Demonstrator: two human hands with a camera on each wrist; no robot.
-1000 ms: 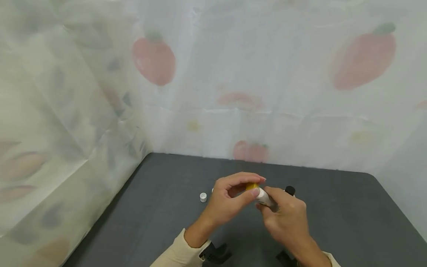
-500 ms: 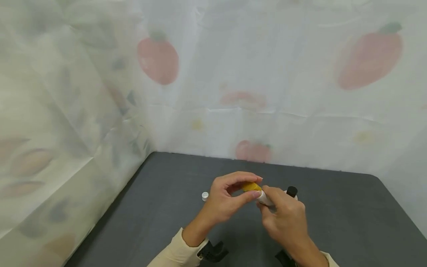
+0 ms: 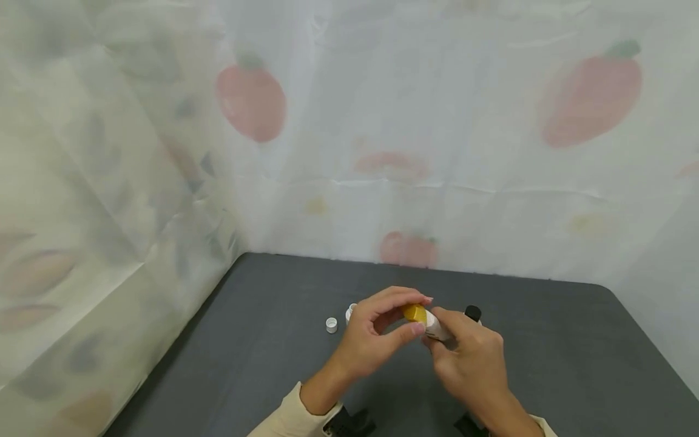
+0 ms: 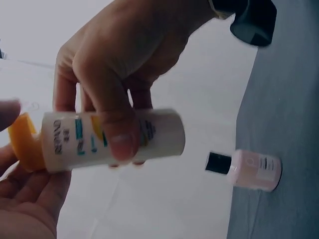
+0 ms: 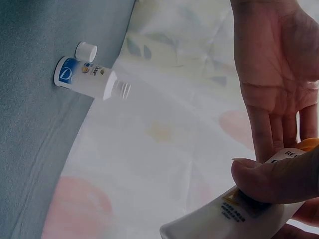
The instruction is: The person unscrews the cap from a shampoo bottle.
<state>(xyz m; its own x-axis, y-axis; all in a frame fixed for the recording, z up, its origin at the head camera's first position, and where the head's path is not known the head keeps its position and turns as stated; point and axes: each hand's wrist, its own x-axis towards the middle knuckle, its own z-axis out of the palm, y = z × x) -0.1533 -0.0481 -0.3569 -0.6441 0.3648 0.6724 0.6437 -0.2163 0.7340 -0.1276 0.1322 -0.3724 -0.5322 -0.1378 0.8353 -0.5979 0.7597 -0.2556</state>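
Note:
Both hands meet over the table on a white bottle (image 4: 70, 142) with printed lettering and a yellow cap (image 3: 415, 314). My right hand (image 3: 472, 352) grips the bottle's body, its thumb lying across the label in the right wrist view. At the top end, the thumb and fingers of my left hand (image 3: 371, 334) pinch the cap from both sides. The bottle is held tilted, cap toward the left. In the head view, the right hand hides much of the bottle's body.
A pink bottle (image 4: 256, 172) with a black cap stands on the dark table (image 3: 262, 364) beyond the right hand. To the left, an uncapped white bottle (image 5: 87, 77) with a blue label stands near a loose white cap (image 5: 87, 51). Printed sheets hang behind the table.
The fingers of my left hand have shifted around the yellow cap, and more of it shows now than one second ago. My right hand keeps its grip on the bottle.

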